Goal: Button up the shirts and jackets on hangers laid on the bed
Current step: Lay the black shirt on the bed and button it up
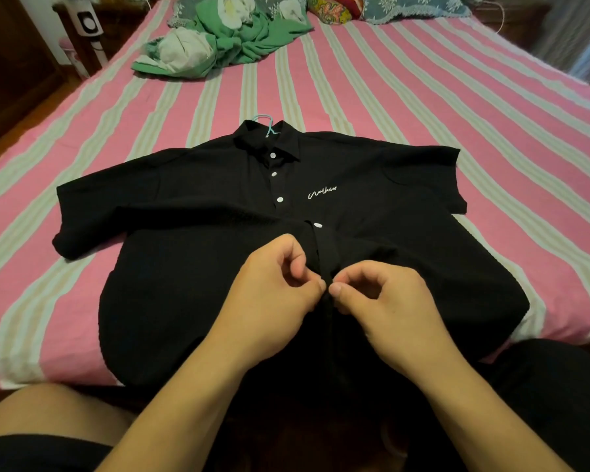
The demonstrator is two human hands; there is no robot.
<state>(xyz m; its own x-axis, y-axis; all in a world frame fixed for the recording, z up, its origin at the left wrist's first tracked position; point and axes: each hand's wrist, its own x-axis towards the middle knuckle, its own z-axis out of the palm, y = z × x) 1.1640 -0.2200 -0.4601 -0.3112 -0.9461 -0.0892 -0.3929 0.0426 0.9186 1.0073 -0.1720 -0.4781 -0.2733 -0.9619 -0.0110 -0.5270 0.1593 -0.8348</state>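
Note:
A black short-sleeved shirt (pixel 191 240) lies face up on the bed, collar pointing away from me, on a teal hanger (pixel 269 126) whose hook sticks out above the collar. Several white buttons (pixel 280 200) run closed down the front placket. White script lettering sits on the chest. My left hand (pixel 273 294) and my right hand (pixel 375 298) meet low on the placket (pixel 327 253), each pinching the black fabric between thumb and fingertips. Any button between my fingers is hidden.
The bed carries a pink and white striped sheet (pixel 423 107). A crumpled green and white cloth (pixel 218 46) lies at the far side, with patterned pillows (pixel 413 8) behind it. A white fan (pixel 89 28) stands left of the bed. My knees show at the bottom edge.

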